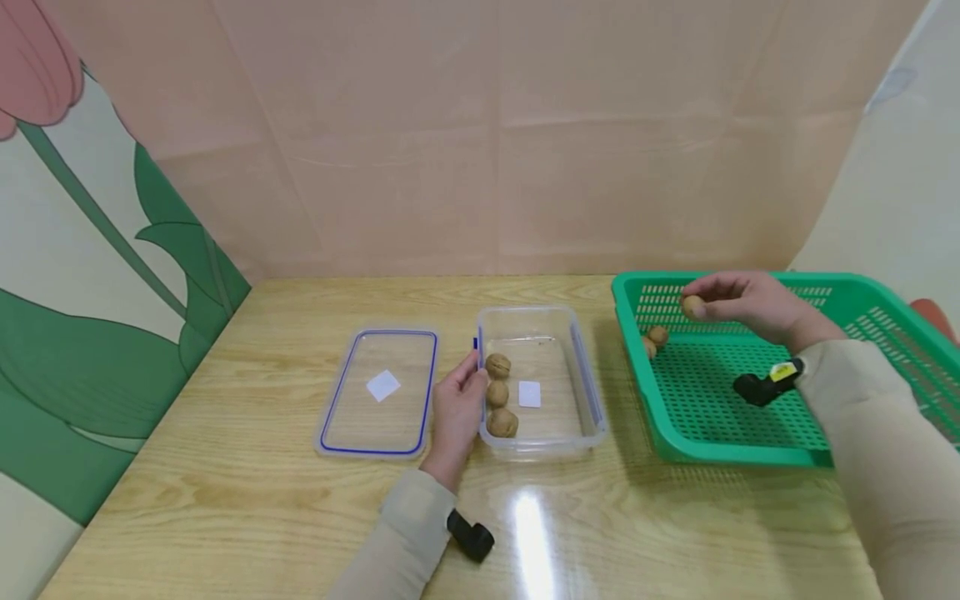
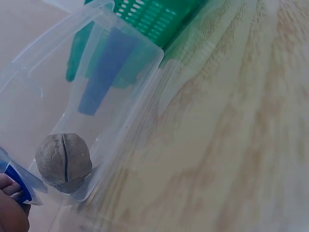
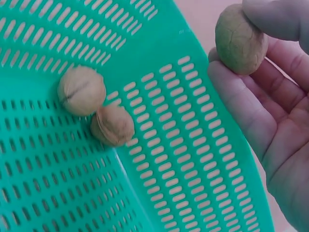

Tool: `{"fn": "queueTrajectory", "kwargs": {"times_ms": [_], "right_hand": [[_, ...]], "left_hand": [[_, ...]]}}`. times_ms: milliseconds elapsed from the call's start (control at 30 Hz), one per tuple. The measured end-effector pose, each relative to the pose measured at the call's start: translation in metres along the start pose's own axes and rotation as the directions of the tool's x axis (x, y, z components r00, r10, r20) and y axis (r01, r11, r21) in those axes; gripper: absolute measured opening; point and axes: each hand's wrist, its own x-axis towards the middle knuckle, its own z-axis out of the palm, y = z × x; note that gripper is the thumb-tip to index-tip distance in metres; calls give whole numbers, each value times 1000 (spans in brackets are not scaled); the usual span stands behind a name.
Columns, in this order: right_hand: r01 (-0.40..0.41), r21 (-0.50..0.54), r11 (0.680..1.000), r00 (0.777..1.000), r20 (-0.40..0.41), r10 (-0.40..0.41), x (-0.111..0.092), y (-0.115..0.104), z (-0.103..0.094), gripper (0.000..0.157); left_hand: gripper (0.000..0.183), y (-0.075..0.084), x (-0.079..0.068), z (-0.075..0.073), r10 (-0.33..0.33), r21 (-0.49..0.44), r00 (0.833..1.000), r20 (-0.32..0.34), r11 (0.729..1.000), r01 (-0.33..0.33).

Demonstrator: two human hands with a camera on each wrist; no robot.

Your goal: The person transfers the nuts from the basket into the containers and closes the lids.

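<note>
- Fingers: left hand (image 1: 456, 408) grips clear box (image 1: 540, 444); right hand (image 1: 757, 305) pinches walnut (image 1: 692, 307).
- Green basket (image 1: 742, 452): box's 3 o'clock.
- Box: long axis 12–6.
- Walnut: near basket's 10 o'clock corner, long axis 11–5 in right-wrist view.

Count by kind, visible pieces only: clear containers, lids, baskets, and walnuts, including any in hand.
Clear container: 1
Lid: 1
Green basket: 1
Walnuts: 6 (3 in the container, 2 in the basket, 1 in the right hand)
Total: 9
</note>
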Motion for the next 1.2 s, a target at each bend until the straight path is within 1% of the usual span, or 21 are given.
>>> {"fn": "queueTrajectory", "kwargs": {"times_ms": [67,133,267,300,467,533,633,733,900,1000,1167,1200], "right_hand": [[18,14,1000,1000,-8,-18,0,-3,2,27],[17,12,1000,1000,-23,-16,1,-7,5,26],[-29,-11,1000,996,-86,28,3,-15,10,26],[-49,-22,999,993,-105,46,4,-17,12,27],[-127,-78,989,974,-199,109,7,-28,20,33],[-146,-93,985,966,-227,122,7,-33,24,36],[-153,-96,983,959,-253,125,10,-39,29,37],[-153,-83,985,957,-260,127,13,-47,35,36],[-131,-46,990,964,-237,117,18,-59,49,34],[-118,-30,993,969,-224,109,20,-66,57,38],[-129,-11,992,971,-206,124,24,-75,68,47],[-136,-14,991,971,-198,130,25,-76,70,49]], "left_hand": [[37,0,0,0,-1,5,1000,0,1000,1],[37,0,-1,0,-8,9,1000,0,1000,8],[37,0,-1,0,-24,12,1000,0,1000,24],[37,0,-1,0,-19,13,1000,0,1000,19],[37,0,-1,1,-5,17,1000,-4,1000,5],[37,0,0,0,-7,18,1000,-6,1000,8],[36,-1,0,0,-13,16,1000,-7,1000,14],[36,-2,0,0,-19,12,1000,-7,1000,19],[37,-1,0,0,-16,8,1000,-2,1000,16],[37,-1,-1,0,-7,13,1000,-4,1000,7],[37,-2,-1,1,4,23,1000,-9,1000,-4],[37,-2,-1,1,-2,23,1000,-9,1000,3]]}}
